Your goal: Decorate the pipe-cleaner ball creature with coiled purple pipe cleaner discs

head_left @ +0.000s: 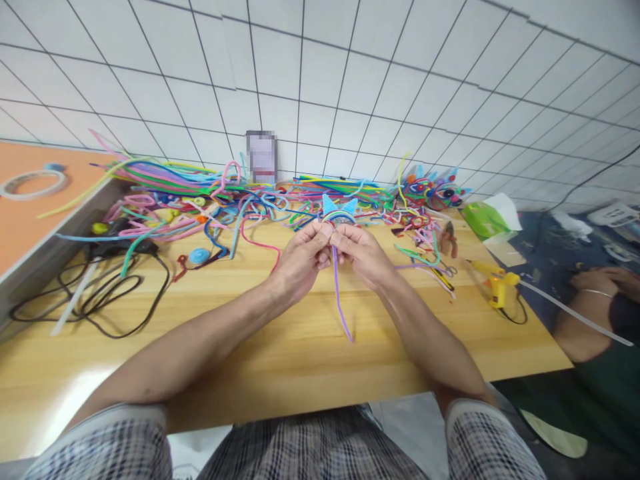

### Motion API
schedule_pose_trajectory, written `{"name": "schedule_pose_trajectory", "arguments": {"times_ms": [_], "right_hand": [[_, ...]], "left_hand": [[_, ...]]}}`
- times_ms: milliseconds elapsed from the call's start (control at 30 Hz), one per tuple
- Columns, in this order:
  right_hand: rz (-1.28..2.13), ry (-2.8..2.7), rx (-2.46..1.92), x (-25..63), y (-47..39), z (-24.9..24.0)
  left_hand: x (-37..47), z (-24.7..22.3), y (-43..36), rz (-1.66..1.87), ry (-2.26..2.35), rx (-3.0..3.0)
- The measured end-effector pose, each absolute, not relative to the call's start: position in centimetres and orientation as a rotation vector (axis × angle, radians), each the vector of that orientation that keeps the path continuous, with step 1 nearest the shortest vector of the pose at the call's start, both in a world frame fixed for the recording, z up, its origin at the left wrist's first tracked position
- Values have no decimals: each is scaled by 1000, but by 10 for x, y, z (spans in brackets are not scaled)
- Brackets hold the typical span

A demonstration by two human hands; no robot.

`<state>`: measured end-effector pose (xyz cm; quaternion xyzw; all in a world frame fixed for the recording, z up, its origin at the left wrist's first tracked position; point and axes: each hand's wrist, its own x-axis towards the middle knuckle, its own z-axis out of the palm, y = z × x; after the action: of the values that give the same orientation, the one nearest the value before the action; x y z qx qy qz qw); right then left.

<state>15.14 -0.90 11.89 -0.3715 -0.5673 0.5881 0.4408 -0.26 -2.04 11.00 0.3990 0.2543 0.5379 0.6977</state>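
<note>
Both hands meet above the middle of the wooden table. My left hand point(306, 257) and my right hand point(364, 252) pinch a small pipe-cleaner piece between thumbs and fingers. Its top shows light blue pointed ears point(340, 205) over a curved multicoloured band point(338, 217). A purple pipe cleaner point(339, 293) hangs down from between the hands, its lower end free. The fingers cover the lower part of the piece.
Pipe cleaners point(170, 177) lie heaped along the tiled wall, near a propped phone point(262, 157). Black cable point(125, 293) coils at left. Pliers point(449, 240), a yellow glue gun point(497, 283) and finished colourful figures point(435, 190) are at right. Another person's arm point(583, 327) is beyond.
</note>
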Motion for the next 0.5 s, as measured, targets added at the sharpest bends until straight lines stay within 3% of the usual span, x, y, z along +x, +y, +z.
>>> {"name": "schedule_pose_trajectory", "arguments": {"times_ms": [300, 500], "right_hand": [[1585, -1441, -1014, 169, -7, 134], [1535, -1501, -965, 165, -10, 136]], "left_hand": [[-37, 130, 8, 1008, 614, 1534], [-35, 128, 5, 1042, 643, 1429]]}}
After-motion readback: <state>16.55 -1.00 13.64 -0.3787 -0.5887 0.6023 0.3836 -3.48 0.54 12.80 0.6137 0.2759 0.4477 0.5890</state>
